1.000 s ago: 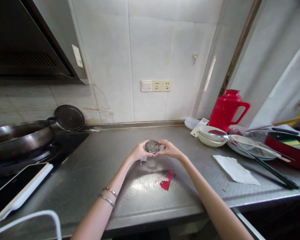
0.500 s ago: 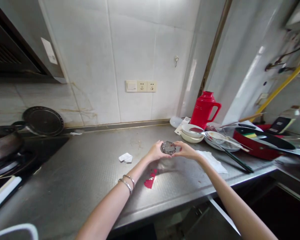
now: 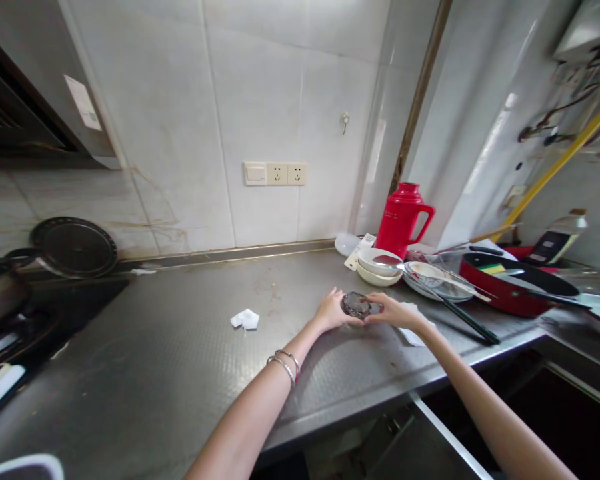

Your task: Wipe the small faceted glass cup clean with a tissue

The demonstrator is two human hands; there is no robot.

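A small round dish (image 3: 356, 305), dark-rimmed and see-through like glass, is held between both hands just over the steel counter (image 3: 180, 360). My left hand (image 3: 334, 311) grips its left side with curled fingers, and two silver bangles circle that wrist. On the opposite side, my right hand (image 3: 387, 310) pinches the rim between thumb and fingers. I cannot tell whether the dish touches the counter. Near my right hand lies a white paper sheet (image 3: 414, 327), partly behind the wrist. A torn white paper scrap (image 3: 245, 319) lies left of my left hand.
At the back right stand a red thermos (image 3: 403, 217), stacked bowls (image 3: 379, 275), a plate (image 3: 440, 280) and a red frying pan (image 3: 500, 287). A black-handled utensil (image 3: 473, 323) lies before them. The stove with a pot (image 3: 0, 293) and a round black lid (image 3: 74, 247) are left.
Both hands have shifted right with the round dish. My left forearm now covers nearly all of the red scrap on the counter. The view has turned slightly right.
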